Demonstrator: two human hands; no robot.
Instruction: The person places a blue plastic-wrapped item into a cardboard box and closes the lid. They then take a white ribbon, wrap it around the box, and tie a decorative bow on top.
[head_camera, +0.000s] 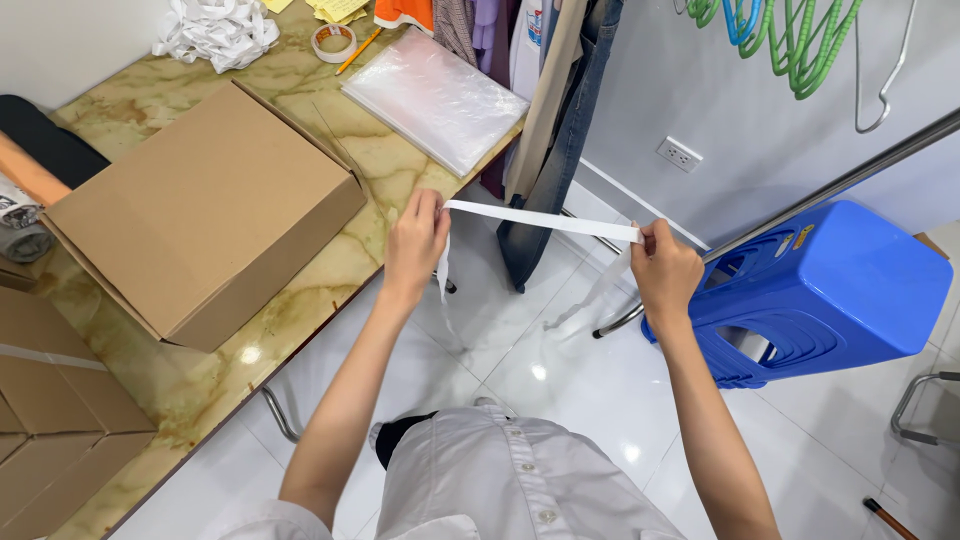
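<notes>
Person stands at a marble-look table (300, 330), both bare hands raised in front of the body over the white tile floor (560, 380). Left hand (415, 245) pinches 1 end of a white strip (545, 220); fingers closed on it, thumb side up. Right hand (665, 265) pinches the other end, also closed tight on the strip. Strip is stretched nearly straight between the 2 hands, slightly slanting down toward the right hand. Loose tails hang down from each hand, the one on the right side longer and curling toward the floor.

Left of the hands, a closed brown cardboard box (200, 215) lies on the table, near the left hand but not touching it. More flat cardboard boxes (50, 420) sit at the table's near corner. Further back: a stack of clear plastic bags (435, 100), a tape roll (333, 42), a pencil (358, 50), a heap of white strips (215, 30). Clothes (545, 120) hang just behind the strip. A blue plastic stool (820, 290) lies on its side just right of the right hand. Green hangers (800, 40) hang up top.
</notes>
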